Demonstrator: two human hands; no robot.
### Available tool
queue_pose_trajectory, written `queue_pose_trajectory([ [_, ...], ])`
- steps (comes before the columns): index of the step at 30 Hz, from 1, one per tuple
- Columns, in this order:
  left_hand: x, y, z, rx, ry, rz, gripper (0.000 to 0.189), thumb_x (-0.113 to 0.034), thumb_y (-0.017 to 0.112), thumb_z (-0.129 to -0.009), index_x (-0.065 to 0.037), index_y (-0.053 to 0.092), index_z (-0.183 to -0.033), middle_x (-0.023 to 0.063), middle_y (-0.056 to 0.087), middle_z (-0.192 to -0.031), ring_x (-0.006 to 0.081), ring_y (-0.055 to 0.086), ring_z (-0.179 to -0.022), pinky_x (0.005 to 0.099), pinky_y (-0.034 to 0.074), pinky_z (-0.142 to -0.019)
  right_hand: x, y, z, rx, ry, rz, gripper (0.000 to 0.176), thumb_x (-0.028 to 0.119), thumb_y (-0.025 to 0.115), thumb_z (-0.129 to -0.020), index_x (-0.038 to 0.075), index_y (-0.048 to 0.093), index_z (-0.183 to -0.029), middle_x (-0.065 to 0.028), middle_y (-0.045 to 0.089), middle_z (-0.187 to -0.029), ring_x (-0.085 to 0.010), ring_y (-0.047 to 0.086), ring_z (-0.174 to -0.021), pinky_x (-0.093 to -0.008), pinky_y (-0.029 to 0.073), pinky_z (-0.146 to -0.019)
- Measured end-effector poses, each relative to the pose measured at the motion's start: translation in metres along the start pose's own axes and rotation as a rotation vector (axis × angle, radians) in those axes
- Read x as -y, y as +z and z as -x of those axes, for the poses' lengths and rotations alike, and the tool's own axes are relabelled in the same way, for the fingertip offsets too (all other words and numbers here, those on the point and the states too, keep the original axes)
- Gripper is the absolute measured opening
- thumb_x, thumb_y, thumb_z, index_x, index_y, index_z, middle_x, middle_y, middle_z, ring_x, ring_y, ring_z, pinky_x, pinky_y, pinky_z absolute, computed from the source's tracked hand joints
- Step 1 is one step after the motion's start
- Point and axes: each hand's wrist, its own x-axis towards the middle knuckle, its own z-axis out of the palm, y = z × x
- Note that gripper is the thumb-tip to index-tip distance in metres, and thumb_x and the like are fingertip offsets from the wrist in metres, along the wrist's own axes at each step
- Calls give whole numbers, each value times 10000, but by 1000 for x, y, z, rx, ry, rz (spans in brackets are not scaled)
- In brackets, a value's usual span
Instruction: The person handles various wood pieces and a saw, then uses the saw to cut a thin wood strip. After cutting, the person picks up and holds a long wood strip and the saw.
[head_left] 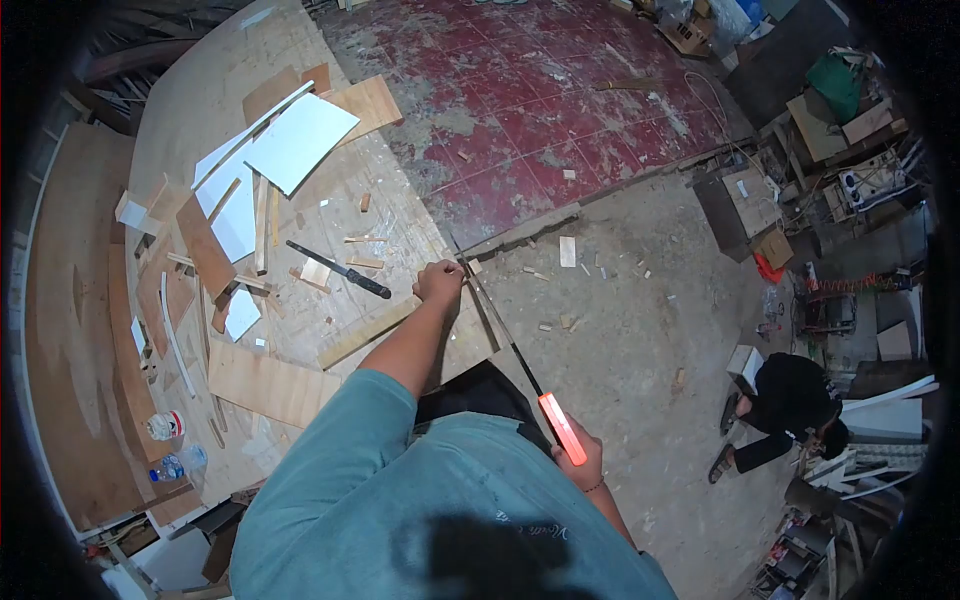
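Note:
My left hand (440, 283) is closed in a fist at the edge of the plywood worktop (200, 90), gripping the top end of a thin dark strip (486, 320) that hangs past the edge. My right hand (585, 462) is low by my body and holds the glowing orange handle (561, 428) of a long hand saw. Its narrow blade (505, 335) runs up to the strip, right next to my left fist. A longer pale wooden batten (365, 334) lies on the worktop just left of my left forearm.
A black-handled blade (340, 269), white panels (295, 140), plywood offcuts (268, 384) and small wood chips litter the worktop. Bottles (168, 467) stand near its left end. Another person (790, 400) crouches on the concrete floor at the right, among boxes and machine clutter (850, 180).

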Motion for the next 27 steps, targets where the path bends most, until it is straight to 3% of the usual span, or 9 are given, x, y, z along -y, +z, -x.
queue_pose_trajectory([
  [11, 1, 0, -1, 9, -4, -41, 166, -335, 670, -756, -294, 749, -895, 29, 664, -1056, 283, 554, -1099, 472, 374, -928, 13, -2, -4, 24, -1, 49, 608, -7, 676, -681, -6, 550, -1276, -217, 648, -1152, -313, 668, -1025, -355, 530, -885],
  [14, 5, 5, -3, -18, 0, -41, 161, -337, 667, -760, -291, 747, -892, 30, 656, -1065, 280, 548, -1104, 472, 369, -940, 33, -6, -8, 64, 81, 29, 603, 2, 671, -695, -8, 539, -1283, -219, 640, -1166, -316, 665, -1028, -354, 530, -879],
  [23, 13, 1, 0, 39, 83, 66, 207, -321, 705, -755, -216, 737, -930, 43, 644, -1057, 269, 539, -1103, 455, 351, -972, 80, -15, -29, 110, 104, 2, 615, -27, 621, -714, -8, 506, -1317, -203, 610, -1241, -296, 620, -1134, -344, 476, -957],
  [27, 8, -5, 8, 8, 84, 90, 200, -322, 704, -762, -202, 739, -918, 51, 646, -1049, 272, 538, -1102, 448, 348, -971, 97, -17, -38, 128, 160, -38, 597, -31, 595, -713, -33, 510, -1304, -181, 612, -1236, -244, 600, -1137, -328, 441, -988],
])
